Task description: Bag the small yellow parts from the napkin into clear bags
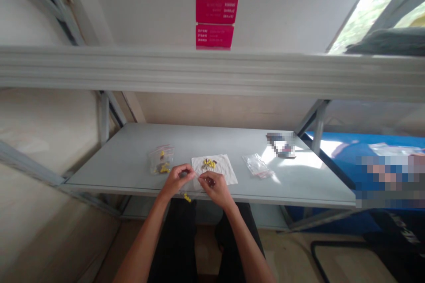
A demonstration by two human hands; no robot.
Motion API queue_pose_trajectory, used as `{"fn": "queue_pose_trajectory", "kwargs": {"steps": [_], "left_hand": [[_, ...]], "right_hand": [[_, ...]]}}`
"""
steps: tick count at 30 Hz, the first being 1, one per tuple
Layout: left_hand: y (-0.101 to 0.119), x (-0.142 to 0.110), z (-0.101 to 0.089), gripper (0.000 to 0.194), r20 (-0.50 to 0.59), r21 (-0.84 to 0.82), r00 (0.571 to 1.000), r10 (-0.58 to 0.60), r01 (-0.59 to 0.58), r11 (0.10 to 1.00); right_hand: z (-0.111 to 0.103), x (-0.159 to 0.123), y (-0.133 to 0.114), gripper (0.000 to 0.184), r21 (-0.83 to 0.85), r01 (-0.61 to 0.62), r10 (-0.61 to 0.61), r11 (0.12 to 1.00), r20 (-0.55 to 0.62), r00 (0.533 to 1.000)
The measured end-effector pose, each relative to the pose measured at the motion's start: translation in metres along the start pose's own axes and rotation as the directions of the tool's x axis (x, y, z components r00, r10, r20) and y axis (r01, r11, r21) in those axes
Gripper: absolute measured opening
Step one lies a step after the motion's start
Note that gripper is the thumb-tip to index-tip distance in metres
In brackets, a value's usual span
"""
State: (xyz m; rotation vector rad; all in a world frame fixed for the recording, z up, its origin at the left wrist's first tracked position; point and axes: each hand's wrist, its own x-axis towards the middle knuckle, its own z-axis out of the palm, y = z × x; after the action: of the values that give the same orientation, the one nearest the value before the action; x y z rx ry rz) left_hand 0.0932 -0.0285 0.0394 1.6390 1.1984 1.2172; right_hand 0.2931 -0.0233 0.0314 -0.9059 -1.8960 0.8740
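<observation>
Just in front of the near edge of the pale surface (133, 141), a few yellow pieces (187, 197) hang below the left hand (179, 180). Its fingertips and those of the right hand (215, 187) are pinched narrow, almost meeting, on a thin clear thing (196, 175) too small to make out. Both hands partly cover the near-left corner of a white cloth (229, 171), which bears a small heap of yellow and dark pieces (209, 163). Toward the left edge lies a zip bag (161, 159) of similar pieces; toward the right, clear bags (258, 166). A pixelated object (282, 145) sits by the far-right corner. Past the right edge is a blue surface (345, 139); overhead, a shelf beam (166, 70) crosses below red labels (215, 9).
</observation>
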Motion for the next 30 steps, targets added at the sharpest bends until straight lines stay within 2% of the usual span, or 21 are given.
{"fn": "queue_pose_trajectory", "kwargs": {"steps": [5, 7, 15, 23, 30], "left_hand": [[-0.0005, 0.0025, 0.0016, 0.024, 0.099, 0.011, 0.995, -0.028, 0.027, 1.000], [-0.0010, 0.0028, 0.0015, 0.024, 0.106, 0.012, 0.994, -0.034, 0.033, 0.999], [-0.0055, 0.0003, -0.0005, 0.027, -0.076, -0.123, 0.994, -0.080, 0.070, 0.990], [-0.0087, 0.0045, -0.0007, 0.029, 0.134, -0.033, 0.988, -0.070, 0.075, 0.997], [-0.0001, 0.0018, -0.0003, 0.021, 0.126, -0.014, 0.992, -0.024, 0.026, 1.000]], "right_hand": [[-0.0019, -0.0016, 0.0005, 0.027, 0.010, 0.020, -0.020, 1.000, -0.016, 1.000], [-0.0014, -0.0015, 0.0000, 0.028, 0.007, 0.021, -0.021, 1.000, -0.014, 1.000], [0.0023, 0.0002, 0.0042, 0.028, 0.015, -0.044, 0.045, 0.999, -0.035, 0.998], [-0.0021, -0.0014, 0.0041, 0.028, 0.036, -0.006, 0.007, 0.999, -0.028, 1.000], [-0.0016, -0.0004, 0.0000, 0.031, 0.044, 0.008, -0.008, 0.999, 0.019, 1.000]]}}
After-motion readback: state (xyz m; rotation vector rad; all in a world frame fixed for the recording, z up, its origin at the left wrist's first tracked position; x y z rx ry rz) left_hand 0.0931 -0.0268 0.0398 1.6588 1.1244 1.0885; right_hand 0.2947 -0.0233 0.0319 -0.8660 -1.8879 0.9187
